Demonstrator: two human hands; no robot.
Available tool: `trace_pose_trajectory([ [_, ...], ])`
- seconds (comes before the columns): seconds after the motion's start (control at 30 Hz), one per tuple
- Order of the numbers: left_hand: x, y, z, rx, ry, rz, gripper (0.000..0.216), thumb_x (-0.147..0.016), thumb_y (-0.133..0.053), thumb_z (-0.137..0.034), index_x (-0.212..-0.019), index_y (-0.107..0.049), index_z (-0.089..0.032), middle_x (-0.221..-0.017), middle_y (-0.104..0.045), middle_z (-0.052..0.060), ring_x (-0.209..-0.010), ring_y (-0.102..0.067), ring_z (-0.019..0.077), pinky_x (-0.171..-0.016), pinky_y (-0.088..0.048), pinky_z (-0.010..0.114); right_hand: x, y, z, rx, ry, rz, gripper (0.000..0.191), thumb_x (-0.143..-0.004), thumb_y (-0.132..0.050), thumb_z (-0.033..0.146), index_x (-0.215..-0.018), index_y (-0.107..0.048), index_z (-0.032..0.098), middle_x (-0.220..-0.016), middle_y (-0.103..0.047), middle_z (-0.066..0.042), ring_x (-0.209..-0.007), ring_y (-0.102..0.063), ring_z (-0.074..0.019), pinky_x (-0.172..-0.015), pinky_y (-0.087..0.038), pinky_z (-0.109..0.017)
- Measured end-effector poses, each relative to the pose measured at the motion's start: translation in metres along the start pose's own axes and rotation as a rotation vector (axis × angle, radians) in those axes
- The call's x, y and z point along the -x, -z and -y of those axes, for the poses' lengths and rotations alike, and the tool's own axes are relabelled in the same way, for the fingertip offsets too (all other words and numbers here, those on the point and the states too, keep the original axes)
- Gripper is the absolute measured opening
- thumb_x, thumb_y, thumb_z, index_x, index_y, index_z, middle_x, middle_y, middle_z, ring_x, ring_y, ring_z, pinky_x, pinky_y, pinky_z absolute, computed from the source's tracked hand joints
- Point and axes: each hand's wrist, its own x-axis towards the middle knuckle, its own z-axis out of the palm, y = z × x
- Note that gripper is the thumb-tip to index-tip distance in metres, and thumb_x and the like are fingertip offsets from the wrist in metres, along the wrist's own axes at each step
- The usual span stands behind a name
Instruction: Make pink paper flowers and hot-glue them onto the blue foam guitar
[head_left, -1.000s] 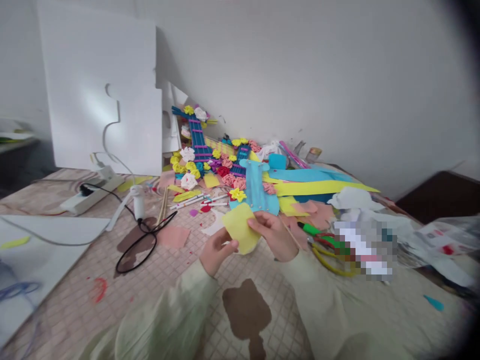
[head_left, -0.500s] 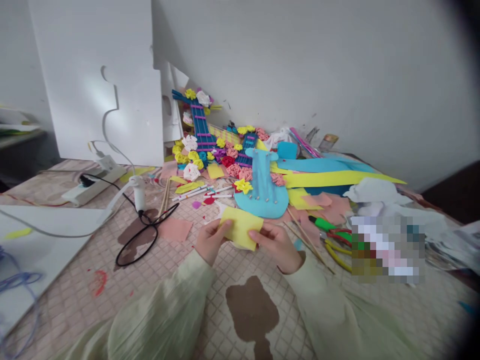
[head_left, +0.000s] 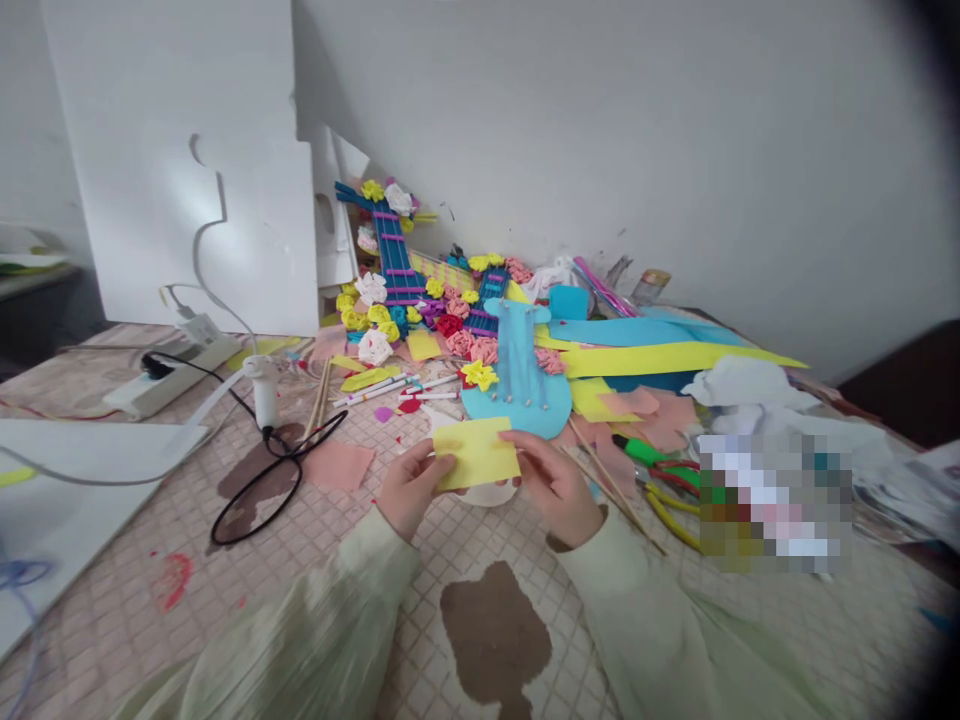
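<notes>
A small yellow paper piece [head_left: 477, 453] is held flat between both hands above the checked tablecloth. My left hand [head_left: 406, 487] pinches its left edge, thumb on top. On the right edge, my right hand [head_left: 553, 484] pinches it with fingers curled. Just beyond the paper lies a light blue foam guitar shape [head_left: 519, 378] with pins along its strings. Behind that is a heap of paper flowers [head_left: 420, 305] in yellow, white, pink and red on blue ladder-like strips.
A glue gun [head_left: 263, 390] with a black cord and a white power strip [head_left: 169, 371] sit at the left. White foam boards [head_left: 187, 170] lean on the wall. Long yellow and blue paper strips [head_left: 667, 350], wooden skewers [head_left: 613, 487], markers and pliers crowd the right.
The yellow paper has been turned from upright and rounded to a flat, level rectangle held lower. Both hands stayed on it, and the view shifted slightly.
</notes>
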Motion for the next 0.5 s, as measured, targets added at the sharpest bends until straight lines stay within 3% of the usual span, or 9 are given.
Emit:
trace_pose_trajectory([
  [0.13,0.005,-0.003,-0.003,0.003,0.038,0.063,0.035,-0.058,-0.071,-0.029,-0.084,-0.057,-0.010,-0.065,-0.063,0.003,-0.052,-0.058,0.0137,-0.053,-0.048,0.027,-0.002,0.002,0.001,0.003,0.003,0.017,0.014,-0.077,-0.054,0.029,-0.082,-0.065,0.022,-0.081,-0.063,-0.005,-0.071,-0.058,-0.0157,-0.064,-0.046,-0.029],
  [0.27,0.015,-0.011,-0.012,0.018,0.066,0.139,0.044,-0.058,-0.070,-0.037,-0.092,-0.051,-0.016,-0.081,-0.064,0.004,-0.070,-0.062,0.0198,-0.062,-0.051,0.035,-0.001,0.000,0.010,-0.020,-0.076,0.002,0.018,-0.077,-0.055,0.031,-0.066,-0.063,0.019,-0.065,-0.061,-0.003,-0.065,-0.056,-0.0149,-0.057,-0.044,-0.026],
  [0.37,0.019,-0.015,-0.013,-0.128,0.015,0.146,0.055,-0.050,-0.076,-0.029,-0.097,-0.050,-0.017,-0.082,-0.063,0.003,-0.073,-0.060,0.0170,-0.063,-0.049,0.029,0.000,-0.002,0.014,-0.034,-0.102,0.002,0.019,-0.076,-0.055,0.030,-0.063,-0.061,0.018,-0.063,-0.062,-0.003,-0.062,-0.056,-0.0143,-0.055,-0.045,-0.025],
  [0.5,0.017,-0.012,-0.004,-0.279,-0.055,0.084,0.039,-0.056,-0.073,-0.029,-0.087,-0.055,-0.014,-0.069,-0.062,0.001,-0.058,-0.055,0.0103,-0.052,-0.041,0.019,0.004,-0.006,0.012,-0.089,-0.171,-0.069,0.014,-0.072,-0.060,0.031,-0.068,-0.061,0.017,-0.065,-0.062,-0.003,-0.058,-0.057,-0.0145,-0.054,-0.048,-0.027],
])
